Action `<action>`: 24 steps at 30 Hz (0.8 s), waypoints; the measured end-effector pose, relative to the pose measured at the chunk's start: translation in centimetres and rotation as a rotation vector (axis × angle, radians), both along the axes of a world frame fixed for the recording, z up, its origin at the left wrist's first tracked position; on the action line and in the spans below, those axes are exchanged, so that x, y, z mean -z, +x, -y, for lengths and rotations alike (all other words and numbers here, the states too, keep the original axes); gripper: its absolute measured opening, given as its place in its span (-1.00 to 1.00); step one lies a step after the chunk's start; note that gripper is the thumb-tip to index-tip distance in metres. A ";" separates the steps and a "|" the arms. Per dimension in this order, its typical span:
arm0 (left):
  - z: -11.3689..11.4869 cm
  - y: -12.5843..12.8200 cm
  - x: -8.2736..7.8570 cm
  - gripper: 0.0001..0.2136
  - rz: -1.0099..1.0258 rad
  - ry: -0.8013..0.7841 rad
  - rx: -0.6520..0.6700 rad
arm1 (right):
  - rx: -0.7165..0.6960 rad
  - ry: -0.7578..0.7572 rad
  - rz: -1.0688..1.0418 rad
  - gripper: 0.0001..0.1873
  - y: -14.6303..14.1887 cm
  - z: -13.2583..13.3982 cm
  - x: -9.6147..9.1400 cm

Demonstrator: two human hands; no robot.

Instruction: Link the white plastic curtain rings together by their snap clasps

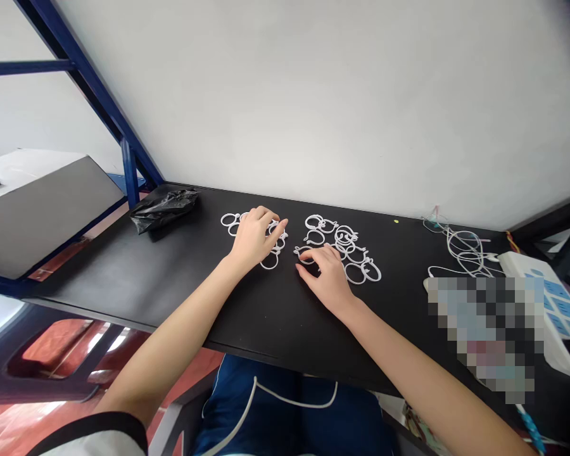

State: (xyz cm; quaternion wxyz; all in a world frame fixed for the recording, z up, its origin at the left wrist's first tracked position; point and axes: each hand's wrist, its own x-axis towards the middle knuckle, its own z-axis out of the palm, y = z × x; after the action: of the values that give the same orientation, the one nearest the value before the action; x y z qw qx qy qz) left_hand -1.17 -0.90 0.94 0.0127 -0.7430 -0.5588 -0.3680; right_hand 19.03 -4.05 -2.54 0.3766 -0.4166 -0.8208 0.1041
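Two clusters of white plastic rings lie on a black table [171, 278]. My left hand [255, 235] rests palm down on the left cluster of rings [270, 259], fingers curled over them. My right hand [327, 275] lies beside the right cluster of rings [356, 250], its fingertips touching a ring [304, 253] at the cluster's near left edge. Neither hand has lifted a ring off the table.
A crumpled black plastic bag [164, 209] sits at the table's back left. White coiled cables [463, 247] and a white-and-blue power strip [551, 297] lie at the right. A white wall stands behind; a blue metal frame [128, 164] rises at the left.
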 end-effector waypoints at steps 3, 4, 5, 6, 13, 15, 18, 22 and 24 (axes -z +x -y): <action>0.0 0.0 0.0 -0.78 0.028 0.036 0.004 | -0.038 -0.044 -0.008 -0.91 0.0 0.0 0.0; 0.0 0.0 0.1 -0.79 0.029 0.048 0.005 | -0.051 -0.051 -0.012 -0.89 0.0 0.0 0.1; 0.0 0.0 0.2 -0.79 0.027 0.058 0.009 | -0.063 -0.055 -0.015 -0.87 0.0 0.0 0.1; -0.1 0.1 0.4 -0.80 0.025 0.065 0.016 | -0.074 -0.053 -0.019 -0.85 0.0 0.0 0.1; 0.0 0.5 0.8 -0.83 0.123 0.001 0.137 | -0.109 -0.022 -0.098 -0.79 -0.1 0.1 -0.3; 0.1 0.6 0.3 -0.83 0.273 -0.123 0.231 | -0.107 -0.015 -0.144 -0.78 0.0 0.2 -0.4; 0.4 0.7 -0.5 -0.80 0.544 -0.380 0.363 | -0.106 0.029 -0.216 -0.79 0.0 0.3 -0.6; 0.4 0.7 -1.0 -0.77 0.708 -0.497 0.481 | -0.074 0.079 -0.287 -0.82 -0.1 0.4 -0.7; 0.3 0.7 -0.8 -0.79 0.725 -0.483 0.530 | -0.061 0.082 -0.321 -0.83 -0.2 0.4 -0.6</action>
State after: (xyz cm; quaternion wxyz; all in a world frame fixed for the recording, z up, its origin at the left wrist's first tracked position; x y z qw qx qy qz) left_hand -0.52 -1.21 1.76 -0.4479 -0.6654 -0.3886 -0.4534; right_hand 18.84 -4.48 -1.94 0.5160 -0.3541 -0.7660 0.1472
